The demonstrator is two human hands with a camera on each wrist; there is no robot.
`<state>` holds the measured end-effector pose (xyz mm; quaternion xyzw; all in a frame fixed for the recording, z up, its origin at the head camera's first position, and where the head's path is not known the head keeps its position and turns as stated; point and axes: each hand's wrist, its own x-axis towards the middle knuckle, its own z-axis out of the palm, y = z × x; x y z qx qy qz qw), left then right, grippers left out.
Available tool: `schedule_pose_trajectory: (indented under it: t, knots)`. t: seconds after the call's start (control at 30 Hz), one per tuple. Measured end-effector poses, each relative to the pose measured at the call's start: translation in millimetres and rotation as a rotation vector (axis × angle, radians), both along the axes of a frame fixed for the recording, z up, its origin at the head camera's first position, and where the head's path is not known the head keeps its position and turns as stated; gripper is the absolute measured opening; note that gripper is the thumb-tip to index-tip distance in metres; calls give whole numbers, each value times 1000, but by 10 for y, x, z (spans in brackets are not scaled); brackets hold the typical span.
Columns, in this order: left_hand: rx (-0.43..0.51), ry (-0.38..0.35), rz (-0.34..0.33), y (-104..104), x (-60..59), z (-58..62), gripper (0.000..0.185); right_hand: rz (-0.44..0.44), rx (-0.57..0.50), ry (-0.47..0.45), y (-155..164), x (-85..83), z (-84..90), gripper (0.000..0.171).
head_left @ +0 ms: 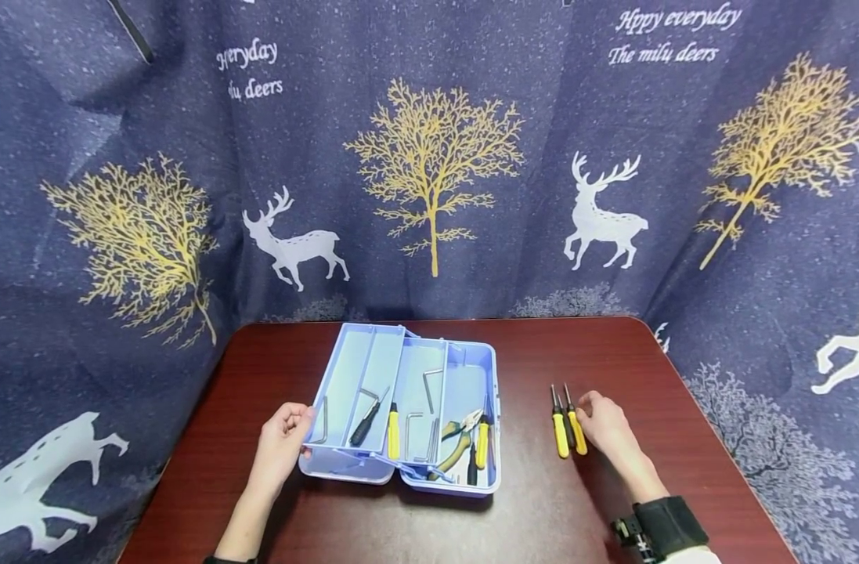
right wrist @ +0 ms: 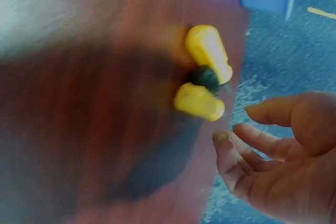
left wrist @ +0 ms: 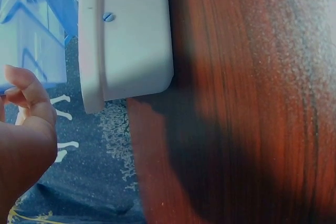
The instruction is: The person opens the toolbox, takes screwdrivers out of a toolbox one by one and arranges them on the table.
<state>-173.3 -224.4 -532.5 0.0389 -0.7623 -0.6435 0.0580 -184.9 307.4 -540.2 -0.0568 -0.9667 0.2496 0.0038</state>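
right of the open blue toolbox on the table, the yellow-handled screwdrivers lie side by side, tips pointing away, just left of the open right hand, while the left hand grips the toolbox's left tray.
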Motion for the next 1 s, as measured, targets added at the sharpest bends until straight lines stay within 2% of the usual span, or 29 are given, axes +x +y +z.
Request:
schedule_pose_trajectory:
  t: [0.13,0.37,0.6,0.83,1.0]
  knots:
    - [2,3,4,-13,17,6,20,21,-39,49,-147,-22,161,24]
    - [8,13,14,-21,25,7,20,126,-139,106,-618,-77,560,19]
    - [17,12,-9,-8,5,23,21,247,-139,192,-1150,-141,924,11]
    - [21,13,-6,-19,-9,10,21,478,-96,268,-1761,-209,1234,8]
    - [27,6,-12,-14,-6,9,21,635,-92,270,-2212,-219,1295,9]
